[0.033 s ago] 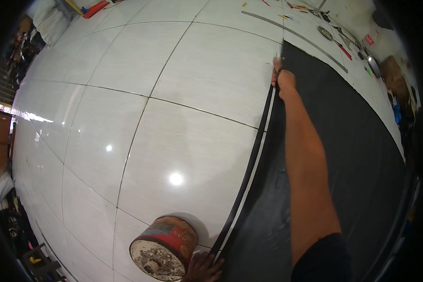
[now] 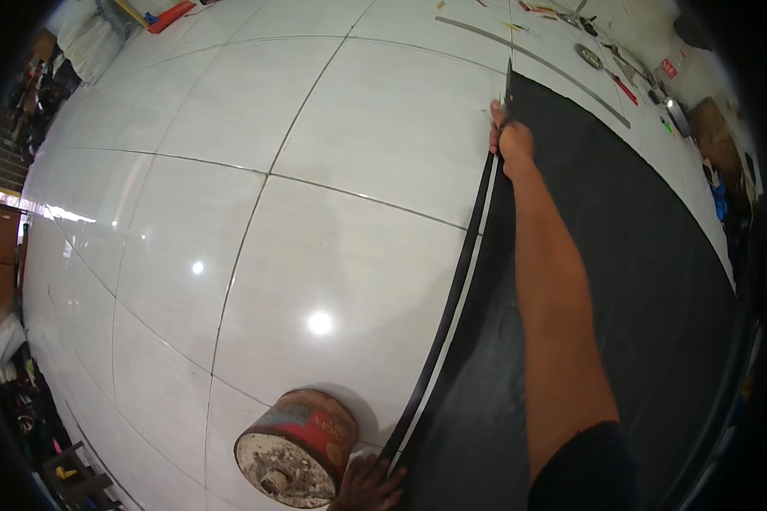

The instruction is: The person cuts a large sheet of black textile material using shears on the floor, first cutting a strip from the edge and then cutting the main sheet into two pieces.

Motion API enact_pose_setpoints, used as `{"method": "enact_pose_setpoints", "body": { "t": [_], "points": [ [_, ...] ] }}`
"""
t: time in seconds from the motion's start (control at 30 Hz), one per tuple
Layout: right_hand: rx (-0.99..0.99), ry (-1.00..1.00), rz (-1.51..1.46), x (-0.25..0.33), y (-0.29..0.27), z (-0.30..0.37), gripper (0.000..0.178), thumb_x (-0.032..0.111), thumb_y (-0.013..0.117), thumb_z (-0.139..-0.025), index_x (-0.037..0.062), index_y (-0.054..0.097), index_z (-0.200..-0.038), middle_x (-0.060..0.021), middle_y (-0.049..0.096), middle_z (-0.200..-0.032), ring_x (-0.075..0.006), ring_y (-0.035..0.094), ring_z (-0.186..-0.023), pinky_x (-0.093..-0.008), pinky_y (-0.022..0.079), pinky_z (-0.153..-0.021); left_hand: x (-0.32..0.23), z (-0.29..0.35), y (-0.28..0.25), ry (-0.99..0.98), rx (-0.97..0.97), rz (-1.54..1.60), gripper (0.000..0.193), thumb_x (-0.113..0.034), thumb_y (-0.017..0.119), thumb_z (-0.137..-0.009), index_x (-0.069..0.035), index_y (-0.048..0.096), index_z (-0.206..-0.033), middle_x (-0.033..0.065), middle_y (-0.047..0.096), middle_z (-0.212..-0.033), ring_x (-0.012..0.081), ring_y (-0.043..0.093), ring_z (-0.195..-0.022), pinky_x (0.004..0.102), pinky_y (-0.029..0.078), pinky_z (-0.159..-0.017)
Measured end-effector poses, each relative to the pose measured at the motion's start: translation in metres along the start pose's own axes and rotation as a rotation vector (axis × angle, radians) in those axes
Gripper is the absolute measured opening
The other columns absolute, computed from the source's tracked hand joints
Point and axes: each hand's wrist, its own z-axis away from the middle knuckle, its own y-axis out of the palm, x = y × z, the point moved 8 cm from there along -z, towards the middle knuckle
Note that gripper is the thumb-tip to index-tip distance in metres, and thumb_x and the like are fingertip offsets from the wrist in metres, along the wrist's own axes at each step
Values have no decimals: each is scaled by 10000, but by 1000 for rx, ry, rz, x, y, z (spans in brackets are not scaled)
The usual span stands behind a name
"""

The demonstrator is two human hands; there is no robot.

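A large black sheet [image 2: 648, 255] lies flat on the floor to the right. A narrow black strip [image 2: 452, 307] runs along its left side, parted from it by a thin pale gap. My right hand [image 2: 516, 145], at the far end of this gap, is closed around scissors [image 2: 509, 85]. Their dark blade points away at the sheet's far left corner; the handles are mostly hidden by my fingers. Low in the view, my left hand [image 2: 370, 484] rests with fingers spread over the near part of the strip and the sheet's edge.
A rusty red can [image 2: 302, 443] with a crusted pale end lies beside my left hand. Past the sheet's far edge is a long metal ruler [image 2: 533, 66]. Scattered tools and a red-handled tool [image 2: 624, 90] lie at the far right. White tiled floor [image 2: 341, 255] spreads leftward.
My right hand has shifted slightly away and to the left. The scissors' blade now shows more plainly beyond it. My left hand stays in place.
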Motion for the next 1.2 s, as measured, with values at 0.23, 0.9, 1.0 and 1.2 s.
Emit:
{"method": "enact_pose_setpoints", "body": {
  "t": [0.23,0.9,1.0,1.2],
  "points": [
    [-3,-133,-24,9,-7,0,521,531,591,-925,29,540,-792,-54,555,-669,-132,545,-556,-282,467,-525,3,-8,-2,-2,59,-55,520,-533,601,-811,-273,619,-1261,131,540,-1272,342,476,-1221,516,348,-1040],
    [-223,302,621,-102,-351,770,366,241,562,-967,-13,402,-1176,-106,479,-1026,-170,491,-933,-326,425,-808,-2,-9,-13,-24,49,30,630,-349,718,-721,-207,583,-1320,198,479,-1335,411,415,-1299,589,315,-1076],
    [-202,419,652,-108,-379,860,328,244,602,-946,8,432,-1098,-111,498,-971,-180,512,-892,-343,433,-785,2,-6,-12,-10,46,-1,661,-349,693,-744,-139,543,-1353,212,455,-1366,424,381,-1319,593,264,-1101],
    [-319,449,658,-148,-408,1005,292,231,638,-934,11,468,-1023,-122,541,-854,-218,528,-769,-365,447,-711,-10,-6,6,112,-68,-75,592,-295,567,-889,-46,449,-1412,209,429,-1425,389,340,-1369,510,224,-1149]
  ]
}}
